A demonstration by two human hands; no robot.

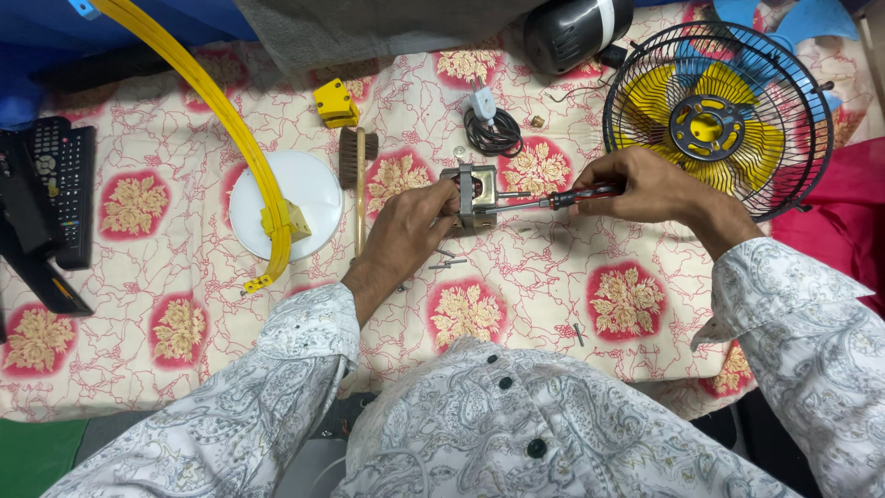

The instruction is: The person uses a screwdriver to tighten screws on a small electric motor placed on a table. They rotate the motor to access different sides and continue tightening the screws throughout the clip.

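My left hand [412,224] grips a small metal fan motor [472,194] lying on the flowered cloth [553,304]. My right hand [645,184] holds a red-and-black-handled screwdriver [576,195], whose shaft points left and touches the motor's right side. A few loose screws [447,263] lie on the cloth just below the motor. A coiled black cable with a white plug [489,124] rests behind the motor.
A black fan guard with yellow and blue blades [719,115] stands at the right. A white round base [281,198], a yellow curved ring [221,120], a yellow block [336,101] and a brush [358,161] lie left of the motor. Remote controls [64,189] sit far left.
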